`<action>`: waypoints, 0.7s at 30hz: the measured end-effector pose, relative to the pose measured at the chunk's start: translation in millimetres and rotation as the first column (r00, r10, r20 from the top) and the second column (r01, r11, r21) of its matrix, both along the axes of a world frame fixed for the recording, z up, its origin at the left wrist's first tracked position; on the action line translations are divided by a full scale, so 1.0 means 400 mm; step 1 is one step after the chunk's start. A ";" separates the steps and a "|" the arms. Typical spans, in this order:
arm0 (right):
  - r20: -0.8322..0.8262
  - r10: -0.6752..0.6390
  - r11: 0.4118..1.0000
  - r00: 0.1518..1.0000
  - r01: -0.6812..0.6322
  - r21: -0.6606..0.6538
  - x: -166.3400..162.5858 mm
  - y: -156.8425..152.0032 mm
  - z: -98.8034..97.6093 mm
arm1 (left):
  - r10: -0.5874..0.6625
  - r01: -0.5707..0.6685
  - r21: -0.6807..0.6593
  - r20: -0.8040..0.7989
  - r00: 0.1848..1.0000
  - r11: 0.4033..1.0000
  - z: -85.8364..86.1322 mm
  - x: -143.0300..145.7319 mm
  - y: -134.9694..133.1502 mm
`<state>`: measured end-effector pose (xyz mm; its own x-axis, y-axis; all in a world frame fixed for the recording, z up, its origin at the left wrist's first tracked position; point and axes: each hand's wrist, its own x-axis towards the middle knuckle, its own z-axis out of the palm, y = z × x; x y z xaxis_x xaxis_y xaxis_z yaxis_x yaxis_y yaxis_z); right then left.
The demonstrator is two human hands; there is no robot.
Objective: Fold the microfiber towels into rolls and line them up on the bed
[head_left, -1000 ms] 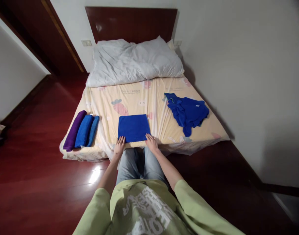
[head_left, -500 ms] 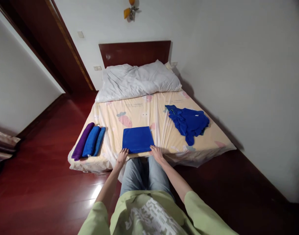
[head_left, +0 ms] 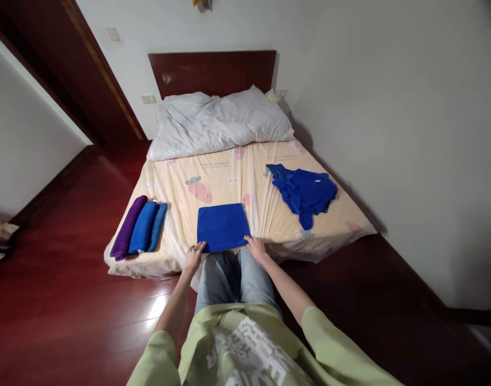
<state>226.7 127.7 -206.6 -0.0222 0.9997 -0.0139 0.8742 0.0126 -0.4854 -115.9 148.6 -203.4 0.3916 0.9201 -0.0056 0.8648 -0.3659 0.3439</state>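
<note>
A: Nearest us, our left hand sits at the seven o'clock corner of the folded blue towel, fingers spread and fingertips on its near edge. Nothing is clasped in it.

B: And our right hand is at the five o'clock corner, also open and flat, touching the edge rather than gripping. Half a second ago both hands lay in much the same spots, so we judge the cloth is only being squared up.

A: Agreed. The towel has not shifted; it lies flat at the foot of the bed, straight ahead at twelve o'clock from our knees.

B: Out at ten o'clock, three rolled towels lie side by side near the bed's left edge, one purple and two blue.

A: At two o'clock, well apart, a crumpled blue cloth is heaped, unfolded.

B: Farthest off, at twelve, the white pillow rests against the dark headboard.
</note>
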 end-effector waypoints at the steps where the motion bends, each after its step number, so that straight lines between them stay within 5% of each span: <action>1: -0.027 -0.026 1.000 0.999 0.025 -0.006 0.008 0.004 -0.002 | 0.021 -0.020 -0.011 0.025 0.999 1.000 0.001 -0.001 0.006; 10: -0.507 -0.039 0.989 0.861 0.107 0.106 0.058 0.081 -0.044 | 0.253 -0.191 -0.180 0.435 0.864 0.965 -0.027 -0.040 0.063; 16: -0.562 -0.078 0.990 0.824 0.130 0.054 0.084 0.106 -0.070 | 0.383 -0.234 -0.307 0.649 0.657 0.922 -0.069 -0.041 0.072; 21: -0.568 -0.161 0.978 0.807 0.206 0.015 0.098 0.116 -0.081 | 0.414 -0.313 -0.272 0.650 0.637 0.910 -0.079 -0.027 0.072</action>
<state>265.9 174.2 -239.1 0.1800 0.9835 0.0166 0.4396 -0.0654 -0.8958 -126.8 177.5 -234.9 -0.0348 0.9994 -0.0002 0.4238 0.0150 0.9056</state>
